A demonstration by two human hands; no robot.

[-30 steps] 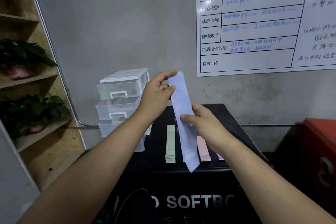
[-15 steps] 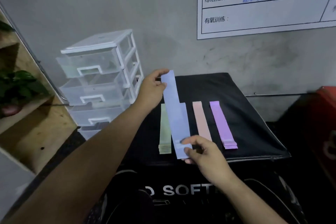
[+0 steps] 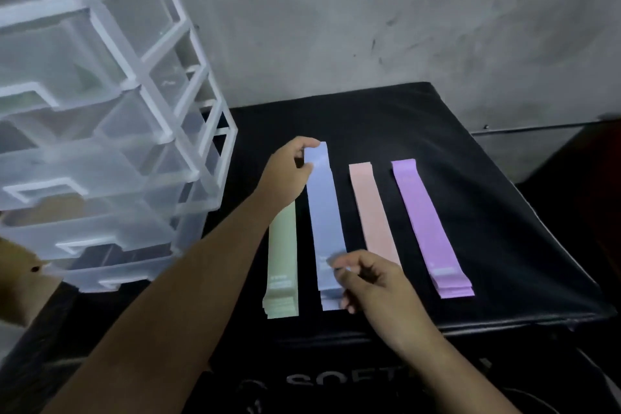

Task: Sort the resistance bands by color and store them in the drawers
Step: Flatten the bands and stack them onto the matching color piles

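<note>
On the black box (image 3: pixel 497 198), the blue band (image 3: pixel 326 212) lies flat, with a green stack (image 3: pixel 283 265) to its left, partly hidden by the left forearm. Pink (image 3: pixel 371 208) and purple (image 3: pixel 426 225) stacks are to its right, and the clear drawers (image 3: pixel 100 131) are further left. The left hand (image 3: pixel 289 175) pinches the blue band's far end and the right hand (image 3: pixel 373 282) pinches its near end.

Your left hand (image 3: pixel 291 175) pinches the far end of the blue band (image 3: pixel 325 212) and your right hand (image 3: pixel 369 286) pinches its near end, so the band lies stretched between your two grips, low over the black padded top (image 3: pixel 487 185). Just left of the held band lies the green stack (image 3: pixel 283 265), partly under your left wrist; to the right of your grips lie the pink stack (image 3: pixel 371 208) and, beyond it, the purple stack (image 3: pixel 426 228). The clear drawer unit (image 3: pixel 111 131) stands left of your left hand.
</note>
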